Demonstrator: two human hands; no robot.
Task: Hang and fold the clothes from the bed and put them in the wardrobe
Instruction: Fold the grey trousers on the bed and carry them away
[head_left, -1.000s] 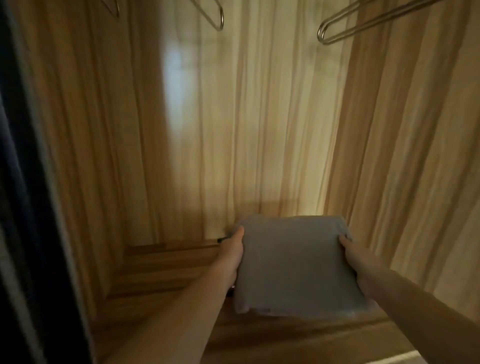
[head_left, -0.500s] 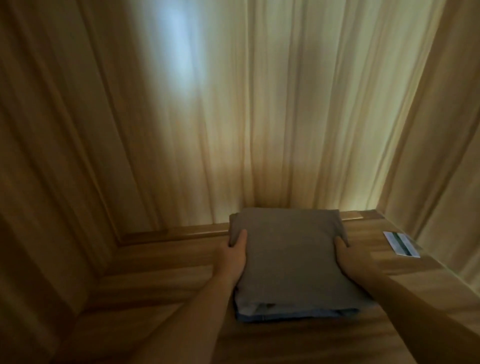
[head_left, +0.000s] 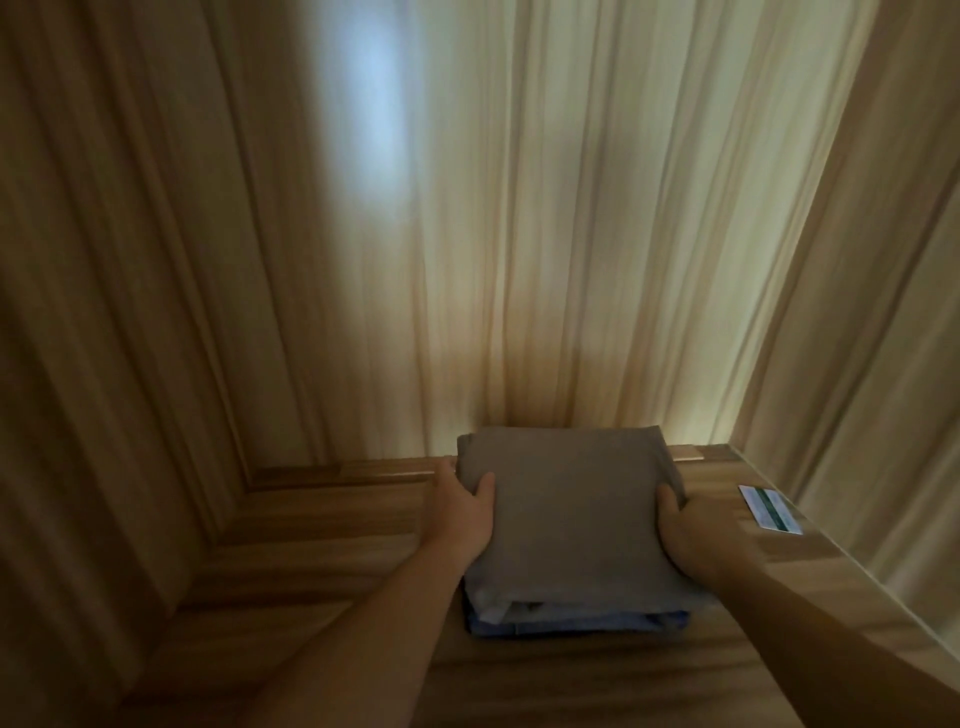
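A folded grey garment lies on top of a folded blue garment on the wooden floor of the wardrobe, close to the back wall. My left hand grips the grey garment's left edge, thumb on top. Gripping its right edge is my right hand, thumb on top too. The fingers of both hands are hidden under the cloth.
A small white and green card lies on the wardrobe floor to the right of the stack. Wooden walls close in at the left, back and right. Bare floor lies left of the stack.
The grey garment came down from the air onto the blue garment on the wardrobe floor, and my view dropped and shifted right, so the hangers left the frame. Both hands keep their hold.
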